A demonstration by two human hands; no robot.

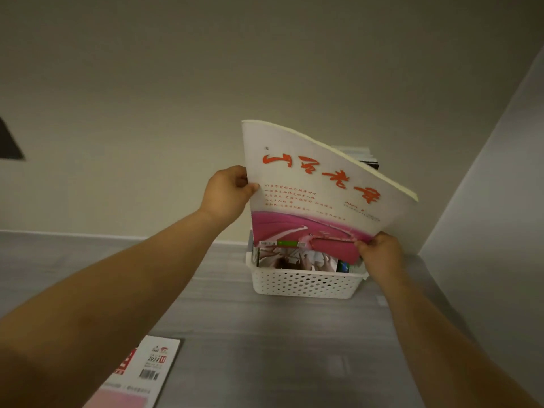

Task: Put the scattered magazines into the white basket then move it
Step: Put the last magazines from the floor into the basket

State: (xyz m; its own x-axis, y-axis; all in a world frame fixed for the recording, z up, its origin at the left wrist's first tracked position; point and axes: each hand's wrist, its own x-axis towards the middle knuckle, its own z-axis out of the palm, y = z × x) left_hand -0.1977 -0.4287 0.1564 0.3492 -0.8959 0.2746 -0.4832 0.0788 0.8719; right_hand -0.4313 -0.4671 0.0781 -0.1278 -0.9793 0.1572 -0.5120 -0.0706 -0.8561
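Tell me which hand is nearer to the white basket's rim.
Right. The right hand pinches the held magazine's lower corner just above the white basket's right rim; the left hand grips the magazine's left edge, higher and left of the basket.

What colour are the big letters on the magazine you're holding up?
Red-orange, brush-style letters on the white upper cover of the magazine, seen in the head view.

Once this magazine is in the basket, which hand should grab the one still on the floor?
Left hand, probably: the remaining magazine lies under the left forearm, far from the right hand.
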